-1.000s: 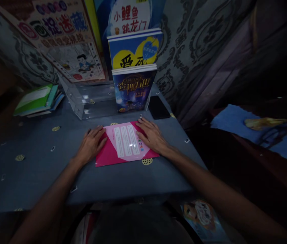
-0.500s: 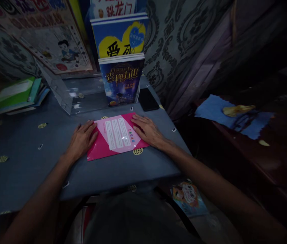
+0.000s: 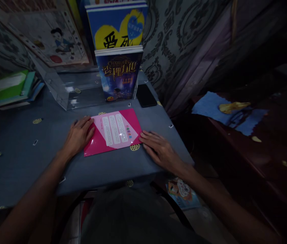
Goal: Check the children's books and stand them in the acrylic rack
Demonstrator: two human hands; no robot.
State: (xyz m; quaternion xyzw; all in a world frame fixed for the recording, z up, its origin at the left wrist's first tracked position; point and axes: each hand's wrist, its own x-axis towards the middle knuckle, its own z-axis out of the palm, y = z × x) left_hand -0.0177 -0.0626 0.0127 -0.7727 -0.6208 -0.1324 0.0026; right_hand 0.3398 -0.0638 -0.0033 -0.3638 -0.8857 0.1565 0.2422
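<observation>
A pink booklet [image 3: 113, 130] with white text panels lies flat on the cloth-covered table [image 3: 108, 169]. At its left edge rests my left hand [image 3: 79, 135], palm down, fingertips on the cover, fingers stretched and not gripping. My right hand [image 3: 160, 149] lies with extended fingers at the lower right corner, its fingertips touching the edge. Behind the booklet, a dark blue book [image 3: 119, 76] stands in a clear acrylic stand [image 3: 82, 103], and a black phone [image 3: 146, 95] lies to its right.
A blue and yellow book [image 3: 116, 28] and a large illustrated book [image 3: 54, 37] stand at the back. Stacked books [image 3: 8, 88] lie at the left. A blue cloth [image 3: 209, 108] is on a dark red surface at right. Another book [image 3: 182, 193] sits below the table edge.
My right hand has slid down from the booklet's upper right edge to its lower right corner. My left hand stays at the left edge. The view has shifted slightly.
</observation>
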